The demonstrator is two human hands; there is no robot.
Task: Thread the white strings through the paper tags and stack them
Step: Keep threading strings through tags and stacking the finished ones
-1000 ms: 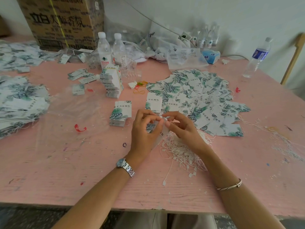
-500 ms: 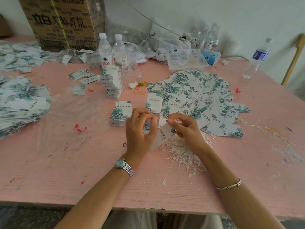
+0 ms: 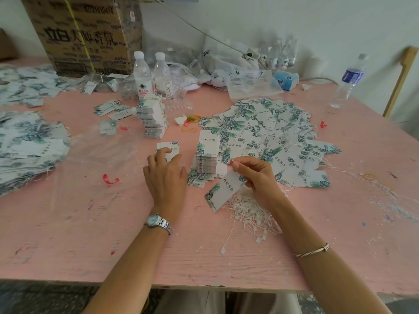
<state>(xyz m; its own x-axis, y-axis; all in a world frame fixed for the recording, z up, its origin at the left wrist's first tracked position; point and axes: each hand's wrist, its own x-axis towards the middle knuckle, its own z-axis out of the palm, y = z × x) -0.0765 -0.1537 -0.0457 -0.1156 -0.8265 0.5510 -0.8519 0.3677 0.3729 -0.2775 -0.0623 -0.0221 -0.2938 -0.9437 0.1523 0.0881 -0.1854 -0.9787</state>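
Pinching a leaf-printed paper tag (image 3: 223, 192) above the loose white strings (image 3: 249, 210), the right hand (image 3: 260, 177) holds it tilted while the left hand (image 3: 166, 175), fingers spread, reaches onto a small stack (image 3: 170, 148). Heaps of threaded tags (image 3: 272, 130) suggest much is done; a tall stack (image 3: 207, 155) apparently awaits.

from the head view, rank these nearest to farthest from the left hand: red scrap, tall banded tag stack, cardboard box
From the left hand:
1. red scrap, to its left
2. tall banded tag stack, straight beyond
3. cardboard box, far back left
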